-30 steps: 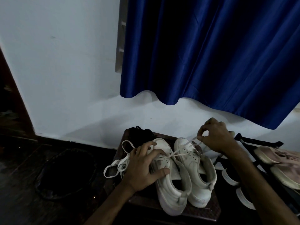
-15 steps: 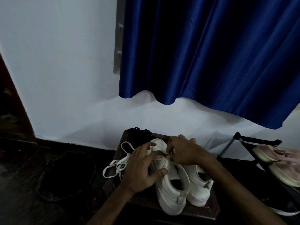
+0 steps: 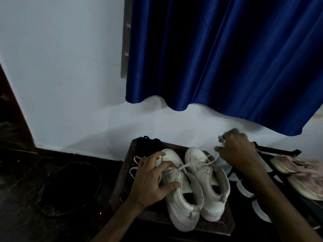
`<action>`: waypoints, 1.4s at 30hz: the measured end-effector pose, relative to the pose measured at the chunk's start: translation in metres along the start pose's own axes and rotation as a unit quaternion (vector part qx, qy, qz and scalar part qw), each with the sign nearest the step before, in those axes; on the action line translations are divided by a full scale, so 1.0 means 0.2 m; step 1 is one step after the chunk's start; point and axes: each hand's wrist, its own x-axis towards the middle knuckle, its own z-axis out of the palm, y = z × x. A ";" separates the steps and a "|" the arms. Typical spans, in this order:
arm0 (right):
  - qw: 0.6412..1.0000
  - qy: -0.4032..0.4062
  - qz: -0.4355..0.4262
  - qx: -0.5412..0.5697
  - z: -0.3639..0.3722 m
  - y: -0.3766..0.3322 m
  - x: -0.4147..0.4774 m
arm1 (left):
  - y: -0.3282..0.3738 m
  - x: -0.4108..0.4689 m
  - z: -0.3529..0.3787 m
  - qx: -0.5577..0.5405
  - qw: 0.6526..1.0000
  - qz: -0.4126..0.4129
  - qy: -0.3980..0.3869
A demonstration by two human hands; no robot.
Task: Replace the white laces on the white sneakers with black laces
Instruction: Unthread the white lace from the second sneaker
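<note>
Two white sneakers stand side by side on a dark wooden stool (image 3: 122, 189), toes toward the wall. My left hand (image 3: 152, 180) presses down on the left sneaker (image 3: 181, 198), fingers spread over its tongue and eyelets. My right hand (image 3: 236, 151), raised to the right of the right sneaker (image 3: 206, 180), pinches a white lace (image 3: 194, 164) that runs taut from the left sneaker's eyelets across the right one. Loose loops of white lace (image 3: 134, 170) lie left of my left hand. Black laces (image 3: 150, 142) sit bunched at the stool's far corner.
A white wall and a blue curtain (image 3: 218, 58) rise behind the stool. A dark round basket (image 3: 70, 187) sits on the floor to the left. A black shoe rack (image 3: 279, 152) with pink shoes (image 3: 302, 173) stands to the right.
My right hand has gone from the left sneaker's eyelets up and to the right, drawing the white lace out taut. The left hand has stayed on the left sneaker.
</note>
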 end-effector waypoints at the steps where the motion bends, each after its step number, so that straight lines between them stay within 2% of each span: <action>1: 1.000 0.027 -0.012 -0.010 0.00 -0.04 -0.03 | 0.00 0.00 0.00 -0.007 1.000 -0.003 -0.001; 3: 0.993 0.104 -0.056 0.006 -0.01 -0.14 -0.09 | -0.01 0.00 0.01 -0.019 1.000 -0.011 -0.005; 4: 0.988 0.115 -0.099 0.023 0.00 -0.19 -0.11 | -0.01 0.00 0.01 -0.022 1.000 -0.014 -0.007; 5: 0.983 0.088 -0.153 0.038 0.01 -0.23 -0.14 | -0.01 0.00 0.01 -0.024 1.000 -0.016 -0.010; 6: 0.978 0.023 -0.202 0.053 0.03 -0.27 -0.15 | -0.01 -0.01 0.01 -0.026 0.999 -0.016 -0.013; 8: 0.962 -0.127 -0.240 0.038 0.09 -0.32 -0.16 | -0.02 -0.01 0.02 -0.029 0.999 -0.017 -0.016; 9: 0.955 -0.159 -0.251 0.015 0.12 -0.33 -0.16 | -0.02 -0.01 0.02 -0.030 0.999 -0.018 -0.017; 14: 0.951 -0.178 -0.251 0.005 0.14 -0.36 -0.13 | -0.01 0.00 0.01 -0.034 0.999 -0.022 -0.019; 16: 0.960 -0.157 -0.229 0.032 0.10 -0.35 -0.11 | -0.01 -0.01 0.01 -0.034 0.999 -0.026 -0.024; 21: 0.994 0.006 -0.096 0.050 -0.04 -0.12 0.00 | 0.01 0.00 0.00 -0.032 0.999 -0.032 -0.030; 24: 0.992 0.084 -0.022 0.092 -0.05 -0.01 0.04 | 0.01 0.00 0.00 -0.033 0.998 -0.031 -0.035; 29: 0.981 0.156 0.047 0.108 0.03 0.03 0.05 | 0.01 0.00 0.00 -0.033 0.998 -0.031 -0.044; 31: 0.985 0.130 0.040 0.105 0.04 0.07 0.09 | 0.00 0.00 -0.01 -0.040 0.998 -0.033 -0.041; 34: 0.991 0.018 -0.028 0.129 0.08 0.09 0.10 | -0.01 -0.01 -0.01 -0.058 0.997 -0.028 -0.041; 37: 0.986 -0.021 -0.080 0.145 0.13 0.04 0.03 | 0.00 0.00 -0.01 -0.084 0.995 -0.024 -0.039; 39: 0.983 -0.022 -0.092 0.157 0.15 -0.01 -0.06 | 0.00 -0.01 -0.01 -0.097 0.994 -0.029 -0.039; 42: 0.978 0.055 -0.108 0.167 0.15 -0.13 -0.27 | -0.01 -0.02 0.00 -0.107 0.993 -0.041 -0.031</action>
